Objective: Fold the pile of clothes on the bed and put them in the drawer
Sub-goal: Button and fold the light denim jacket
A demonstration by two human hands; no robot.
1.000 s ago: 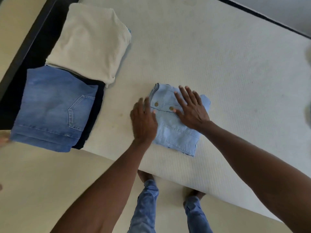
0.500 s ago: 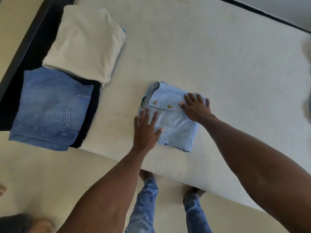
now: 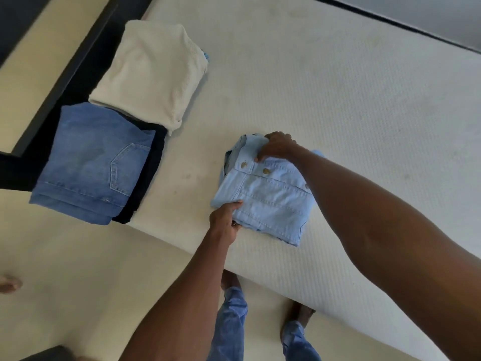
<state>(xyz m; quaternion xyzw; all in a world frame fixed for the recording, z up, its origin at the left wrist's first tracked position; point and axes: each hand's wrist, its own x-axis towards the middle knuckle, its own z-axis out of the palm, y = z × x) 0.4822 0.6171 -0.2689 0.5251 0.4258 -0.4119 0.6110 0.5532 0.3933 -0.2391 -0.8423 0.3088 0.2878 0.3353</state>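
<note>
A folded light blue denim garment [image 3: 270, 196] with brass buttons lies near the front edge of the white mattress [image 3: 338, 100]. My left hand [image 3: 225, 221] grips its near left corner, thumb on top and fingers tucked under the fold. My right hand [image 3: 277, 145] grips the far edge by the collar, fingers curled over it. To the left lie folded blue jeans [image 3: 91, 162] on a dark garment [image 3: 151, 178], and behind them a folded cream sweater [image 3: 153, 71].
A black bed frame [image 3: 65, 82] runs along the mattress's left end. Beige floor [image 3: 65, 269] lies in front of the bed, where my jeans-clad legs and bare feet [image 3: 296, 316] stand. Another person's toes [image 3: 9, 284] show at the left edge. No drawer is in view.
Both hands were pressing flat on the light blue garment; now they have slid to its opposite edges and curled around them. The camera has shifted so the piles sit further right.
</note>
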